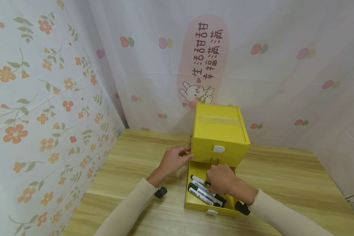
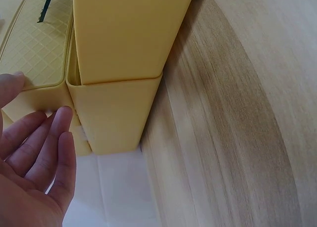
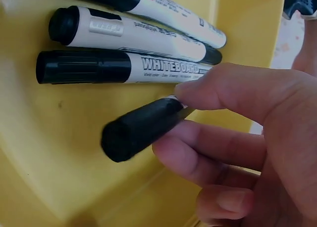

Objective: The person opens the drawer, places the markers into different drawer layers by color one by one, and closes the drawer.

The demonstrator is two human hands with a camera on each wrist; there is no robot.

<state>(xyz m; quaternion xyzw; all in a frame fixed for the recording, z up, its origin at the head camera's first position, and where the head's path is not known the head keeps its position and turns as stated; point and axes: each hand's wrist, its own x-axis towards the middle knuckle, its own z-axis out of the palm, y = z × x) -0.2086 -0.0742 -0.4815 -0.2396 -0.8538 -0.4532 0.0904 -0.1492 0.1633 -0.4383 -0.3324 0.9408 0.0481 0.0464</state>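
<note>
My right hand [image 1: 222,178] reaches into the pulled-out bottom drawer [image 1: 194,207] of a yellow drawer unit [image 1: 219,124]. In the right wrist view its thumb and fingers pinch a whiteboard marker [image 3: 141,128], black cap outward, the rest partly hidden by the hand. Several other black-and-white markers [image 1: 201,196] lie beside it in the drawer; one reads WHITEBOARD [image 3: 168,66]. At the unit's left front corner, my left hand [image 1: 174,159] touches the middle drawer [image 1: 202,156], thumb toward its front and fingers toward the side. The left wrist view shows those fingers loosely extended.
The unit stands on a wood-grain table [image 1: 129,186], close to a printed white curtain [image 1: 153,82]. Another flowered curtain [image 1: 47,114] hangs at the left. White tabs [image 1: 219,149] mark the top and bottom drawers, and a dark loop [image 1: 214,161] is on the middle one.
</note>
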